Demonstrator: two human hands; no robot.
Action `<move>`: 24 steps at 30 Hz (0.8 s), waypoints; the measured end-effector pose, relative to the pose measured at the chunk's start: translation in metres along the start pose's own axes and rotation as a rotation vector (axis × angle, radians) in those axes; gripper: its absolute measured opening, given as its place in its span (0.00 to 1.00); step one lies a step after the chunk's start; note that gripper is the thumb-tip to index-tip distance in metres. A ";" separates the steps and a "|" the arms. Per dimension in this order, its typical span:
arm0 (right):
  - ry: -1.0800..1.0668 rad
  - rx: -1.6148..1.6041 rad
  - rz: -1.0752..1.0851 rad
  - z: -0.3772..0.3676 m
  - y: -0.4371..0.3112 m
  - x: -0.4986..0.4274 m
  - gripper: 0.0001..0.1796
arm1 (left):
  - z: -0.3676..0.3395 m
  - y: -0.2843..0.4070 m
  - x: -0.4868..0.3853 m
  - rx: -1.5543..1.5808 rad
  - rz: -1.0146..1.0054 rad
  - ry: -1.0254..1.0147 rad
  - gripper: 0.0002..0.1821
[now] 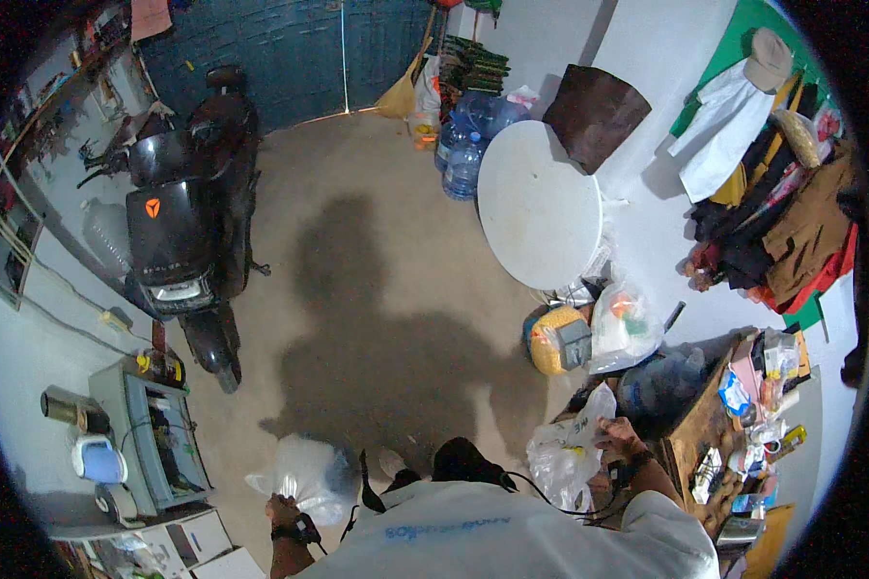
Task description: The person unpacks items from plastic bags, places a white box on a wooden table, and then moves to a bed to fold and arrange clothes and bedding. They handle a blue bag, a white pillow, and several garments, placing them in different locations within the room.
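Observation:
My left hand (284, 509) is low on the left, closed on the gathered edge of a translucent plastic bag (311, 474). That bag puffs out in front of the hand, above the floor; what it contains cannot be made out. On the right, my right hand (623, 438) grips the upper part of a white plastic bag (566, 454) that bears printing. This second bag hangs crumpled beside a cluttered wooden table (684, 427). Each wrist carries a dark band, with a cable near it. My white shirt fills the bottom of the view between both arms.
A black scooter (170, 224) stands along the left wall, above a grey cabinet (156, 441). To the right, a round white tabletop (539, 206) leans near large water bottles (465, 166). Filled bags (626, 326) and a yellow sack (554, 340) sit by the wooden table.

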State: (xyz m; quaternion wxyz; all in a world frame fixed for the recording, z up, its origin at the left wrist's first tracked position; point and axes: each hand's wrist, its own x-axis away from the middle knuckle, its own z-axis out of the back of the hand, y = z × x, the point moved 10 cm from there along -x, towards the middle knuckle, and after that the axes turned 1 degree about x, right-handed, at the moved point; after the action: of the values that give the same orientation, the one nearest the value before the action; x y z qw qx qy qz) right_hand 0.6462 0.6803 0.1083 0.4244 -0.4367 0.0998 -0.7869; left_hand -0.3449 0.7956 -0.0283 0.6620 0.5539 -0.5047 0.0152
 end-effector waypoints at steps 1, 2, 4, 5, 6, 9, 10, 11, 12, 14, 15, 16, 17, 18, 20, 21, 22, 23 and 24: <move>0.009 -0.011 -0.031 0.005 -0.011 -0.015 0.26 | -0.024 0.017 -0.012 -0.135 -0.060 -0.025 0.15; 0.029 -0.107 -0.057 0.011 -0.019 -0.029 0.26 | -0.049 0.026 -0.023 -0.118 -0.050 -0.061 0.15; 0.004 -0.085 0.058 0.016 -0.046 -0.066 0.26 | -0.097 0.056 -0.039 -0.263 -0.147 -0.112 0.15; -0.033 -0.057 0.141 0.018 -0.059 -0.086 0.27 | -0.121 0.072 -0.044 -0.361 -0.218 -0.135 0.15; -0.077 -0.176 0.325 0.020 -0.082 -0.104 0.28 | -0.146 0.090 -0.046 -0.481 -0.313 -0.157 0.15; 0.002 0.240 0.425 0.036 -0.104 -0.170 0.25 | -0.238 0.155 -0.026 -1.107 -0.952 -0.183 0.15; 0.048 0.463 0.461 0.041 -0.119 -0.194 0.24 | -0.266 0.173 -0.011 -1.159 -1.172 -0.211 0.15; 0.080 0.594 0.415 0.048 -0.130 -0.221 0.23 | -0.282 0.185 -0.022 -0.958 -1.082 -0.265 0.15; 0.101 0.618 0.407 0.056 -0.148 -0.244 0.22 | -0.308 0.196 -0.023 -1.089 -1.181 -0.257 0.14; 0.205 0.037 0.164 0.088 -0.174 -0.289 0.17 | -0.343 0.218 -0.031 -1.362 -1.358 -0.240 0.13; 0.238 -0.165 -0.092 0.097 -0.174 -0.303 0.14 | -0.356 0.222 -0.035 -1.501 -1.436 -0.234 0.13; 0.195 -0.342 -0.048 0.105 -0.204 -0.316 0.16 | -0.368 0.220 -0.040 -1.639 -1.514 -0.229 0.12; 0.143 -0.509 -0.031 0.118 -0.229 -0.321 0.17 | -0.381 0.214 -0.041 -1.740 -1.636 -0.223 0.12; 0.132 -0.431 0.092 0.130 -0.266 -0.332 0.12 | -0.382 0.206 -0.076 -1.937 -1.335 -0.164 0.10; 0.127 -0.382 0.218 0.155 -0.316 -0.355 0.03 | -0.386 0.188 -0.118 -2.171 -0.997 -0.105 0.10; 0.136 -0.133 0.402 0.163 -0.347 -0.361 0.04 | -0.393 0.181 -0.136 -2.187 -0.869 -0.121 0.10; 0.188 0.105 0.585 0.170 -0.372 -0.366 0.06 | -0.402 0.174 -0.154 -2.203 -0.759 -0.136 0.10; 0.238 0.465 0.829 0.169 -0.392 -0.362 0.15 | -0.412 0.168 -0.169 -2.192 -0.667 -0.157 0.10; 0.282 0.834 1.065 0.161 -0.403 -0.360 0.25 | -0.424 0.164 -0.184 -2.184 -0.594 -0.170 0.11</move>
State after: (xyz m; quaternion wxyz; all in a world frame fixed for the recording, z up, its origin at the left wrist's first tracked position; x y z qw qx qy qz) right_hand 0.6293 1.2360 0.2000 0.8685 -0.0222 0.0440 -0.4932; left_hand -0.2543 1.2761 0.0156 0.7319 -0.2228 -0.1400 -0.6285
